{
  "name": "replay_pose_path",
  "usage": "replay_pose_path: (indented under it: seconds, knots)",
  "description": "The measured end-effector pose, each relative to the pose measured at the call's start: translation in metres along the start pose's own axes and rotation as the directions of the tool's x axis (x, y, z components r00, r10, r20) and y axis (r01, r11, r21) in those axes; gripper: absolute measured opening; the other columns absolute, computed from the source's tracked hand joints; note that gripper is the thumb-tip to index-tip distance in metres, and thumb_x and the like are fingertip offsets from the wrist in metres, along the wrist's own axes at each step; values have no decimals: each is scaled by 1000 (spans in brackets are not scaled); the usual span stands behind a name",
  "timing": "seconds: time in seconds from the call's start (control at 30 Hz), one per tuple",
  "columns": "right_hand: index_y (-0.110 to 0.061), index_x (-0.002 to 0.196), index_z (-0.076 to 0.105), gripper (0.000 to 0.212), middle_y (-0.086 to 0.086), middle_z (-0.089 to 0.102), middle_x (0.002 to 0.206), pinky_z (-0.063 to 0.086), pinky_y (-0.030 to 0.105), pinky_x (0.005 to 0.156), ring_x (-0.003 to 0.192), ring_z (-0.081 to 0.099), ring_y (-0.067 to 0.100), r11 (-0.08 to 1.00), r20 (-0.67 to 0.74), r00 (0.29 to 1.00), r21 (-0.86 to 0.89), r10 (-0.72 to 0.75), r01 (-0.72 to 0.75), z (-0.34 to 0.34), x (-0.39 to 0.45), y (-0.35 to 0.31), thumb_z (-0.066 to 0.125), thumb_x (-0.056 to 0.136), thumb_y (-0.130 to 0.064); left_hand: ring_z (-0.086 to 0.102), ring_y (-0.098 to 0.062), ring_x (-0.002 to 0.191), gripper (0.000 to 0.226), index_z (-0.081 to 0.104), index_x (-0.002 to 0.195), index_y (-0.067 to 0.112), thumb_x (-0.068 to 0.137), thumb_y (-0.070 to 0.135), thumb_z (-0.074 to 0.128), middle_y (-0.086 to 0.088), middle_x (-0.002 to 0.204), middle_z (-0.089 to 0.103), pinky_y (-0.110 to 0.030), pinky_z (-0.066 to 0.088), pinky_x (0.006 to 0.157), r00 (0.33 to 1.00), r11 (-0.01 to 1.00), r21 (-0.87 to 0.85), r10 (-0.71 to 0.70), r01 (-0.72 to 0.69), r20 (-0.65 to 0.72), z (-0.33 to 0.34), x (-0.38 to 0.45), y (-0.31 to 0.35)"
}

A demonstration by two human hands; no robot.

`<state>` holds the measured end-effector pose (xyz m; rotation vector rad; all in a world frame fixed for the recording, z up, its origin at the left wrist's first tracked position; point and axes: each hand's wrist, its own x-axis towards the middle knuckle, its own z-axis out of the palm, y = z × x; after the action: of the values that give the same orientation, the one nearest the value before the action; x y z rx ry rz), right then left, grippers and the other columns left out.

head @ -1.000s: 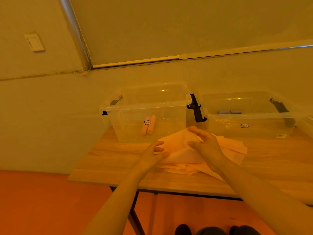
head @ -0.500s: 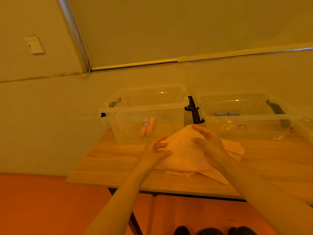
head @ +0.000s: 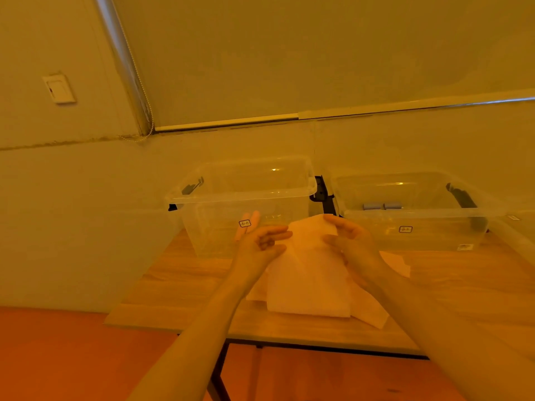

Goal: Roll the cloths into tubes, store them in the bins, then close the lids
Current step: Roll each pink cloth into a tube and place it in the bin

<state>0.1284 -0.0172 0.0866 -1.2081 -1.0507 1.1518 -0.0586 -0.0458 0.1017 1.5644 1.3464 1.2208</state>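
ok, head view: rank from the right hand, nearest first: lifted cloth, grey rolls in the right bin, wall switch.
1. lifted cloth: held between the right hand and left hand, over the table.
2. grey rolls: up and to the right, inside the right bin.
3. wall switch: far upper left, on the wall.

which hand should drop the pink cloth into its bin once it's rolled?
Left, probably. The left hand sits right in front of the left bin holding the pink rolls; the right hand is nearer the bin with grey rolls. Both hold the cloth.
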Motion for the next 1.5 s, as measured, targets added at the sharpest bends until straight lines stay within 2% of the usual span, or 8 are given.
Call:
replay_pose_path:
  seconds: [0.1,0.23,0.43,0.7,1.0,1.07,1.3,1.5]
  knots:
    - [-31,120,62,44,1,50,140,50,50,96,125,50,27,999,21,999,10,-48,48,-3,7,-19,62,88,0,60,-9,107,41,61,110,29,82,1,69,6,113,66,-24,52,88,998,988,145,55,-50,-29,-6,11,13]
    - [-29,119,62,42,1,52,138,52,48,95,122,53,26,997,75,994,34,-74,72,1,18,-46,61,89,0,63,-16,101,37,61,118,15,83,1,67,-3,109,67,-32,53,90,991,983,166,89,-72,-99,-11,28,39]
    - [-20,126,59,40,3,60,122,54,28,72,96,61,16,992,162,986,123,-48,28,8,30,-90,59,91,-1,65,-13,90,29,65,111,13,83,4,70,-5,98,70,-18,53,76,961,975,165,184,-151,-207,-17,52,70]
    - [-16,127,58,39,6,61,124,51,39,97,114,58,23,988,219,964,66,-148,137,21,47,-153,61,90,-4,64,-8,87,23,66,105,16,84,7,69,0,95,68,-15,51,71,914,963,129,267,-238,-306,-28,79,110]
    - [-19,132,53,43,5,62,119,53,37,86,108,59,22,967,276,944,227,-179,117,41,96,-211,61,91,-10,61,1,72,22,66,103,9,83,1,69,5,82,66,-10,50,65,864,938,2,320,-346,-388,-53,144,152]
    - [-19,132,53,42,2,62,111,53,35,83,103,59,19,974,275,947,199,-163,109,46,111,-207,61,92,-10,63,-7,76,22,66,103,9,83,1,69,1,84,66,-14,51,67,875,947,36,310,-321,-372,-50,161,147]
    - [-19,129,55,39,8,55,130,47,42,98,119,53,26,990,235,966,-60,-110,127,54,171,-160,60,92,-8,62,-15,90,23,66,105,11,83,6,70,-2,95,66,-21,50,78,915,949,274,241,-153,-322,-41,212,97]
    - [-13,121,60,30,8,61,117,49,28,81,101,59,18,888,173,962,-379,-210,262,45,196,-114,61,92,-7,65,-19,93,23,67,102,10,82,2,70,-4,93,68,-28,52,83,967,915,402,132,-34,-219,-44,234,42]
